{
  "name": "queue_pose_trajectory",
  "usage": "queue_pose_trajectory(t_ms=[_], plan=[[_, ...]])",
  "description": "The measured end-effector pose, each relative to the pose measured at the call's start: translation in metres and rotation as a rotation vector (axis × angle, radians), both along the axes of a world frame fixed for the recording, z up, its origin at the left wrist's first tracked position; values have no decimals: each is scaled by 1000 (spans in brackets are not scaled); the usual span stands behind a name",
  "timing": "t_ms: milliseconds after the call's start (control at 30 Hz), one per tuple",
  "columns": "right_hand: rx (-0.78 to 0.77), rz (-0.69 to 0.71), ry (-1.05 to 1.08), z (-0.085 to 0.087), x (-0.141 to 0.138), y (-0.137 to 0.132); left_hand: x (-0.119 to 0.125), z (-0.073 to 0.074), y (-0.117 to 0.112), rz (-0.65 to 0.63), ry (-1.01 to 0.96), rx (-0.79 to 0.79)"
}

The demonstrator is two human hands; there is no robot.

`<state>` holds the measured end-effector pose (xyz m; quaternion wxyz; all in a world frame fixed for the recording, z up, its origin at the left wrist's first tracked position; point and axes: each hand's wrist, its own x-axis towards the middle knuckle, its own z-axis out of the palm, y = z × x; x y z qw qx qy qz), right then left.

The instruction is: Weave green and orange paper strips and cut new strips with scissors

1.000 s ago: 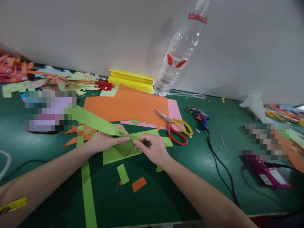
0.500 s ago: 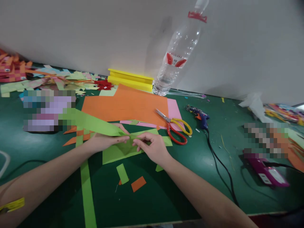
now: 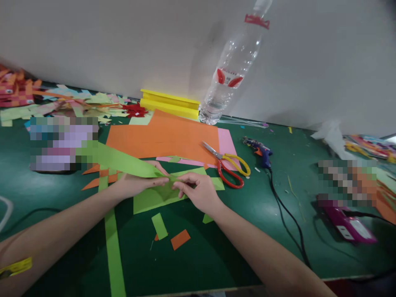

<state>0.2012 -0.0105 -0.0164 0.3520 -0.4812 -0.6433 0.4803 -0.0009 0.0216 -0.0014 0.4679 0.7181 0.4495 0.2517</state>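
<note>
My left hand point(image 3: 136, 184) and my right hand point(image 3: 199, 192) meet over the green table point(image 3: 235, 231), both pinching one light green paper strip point(image 3: 119, 159) that runs up and left from my fingers. Under my hands lies a light green paper sheet point(image 3: 150, 198). Just behind my left hand sits a woven piece of orange and green strips point(image 3: 103, 175). Another long green strip point(image 3: 114, 251) lies along my left forearm.
Red and yellow scissors point(image 3: 229, 165) lie on orange paper point(image 3: 167, 136) and pink paper point(image 3: 227, 142). A glue gun point(image 3: 260, 150) with a black cord, a clear bottle point(image 3: 232, 70), a yellow box point(image 3: 170, 104), scraps point(image 3: 181, 239) and paper piles point(image 3: 62, 103) surround them.
The green strip's far end has dropped slightly lower and my hands have shifted a little; the pinch on the strip is the same.
</note>
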Motion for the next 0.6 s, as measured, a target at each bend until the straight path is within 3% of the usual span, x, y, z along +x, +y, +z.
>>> queue_pose_trajectory(t_ms=[600], plan=[[43,16,-54,-1,0,-1,1,4,-1,37,35,-43]])
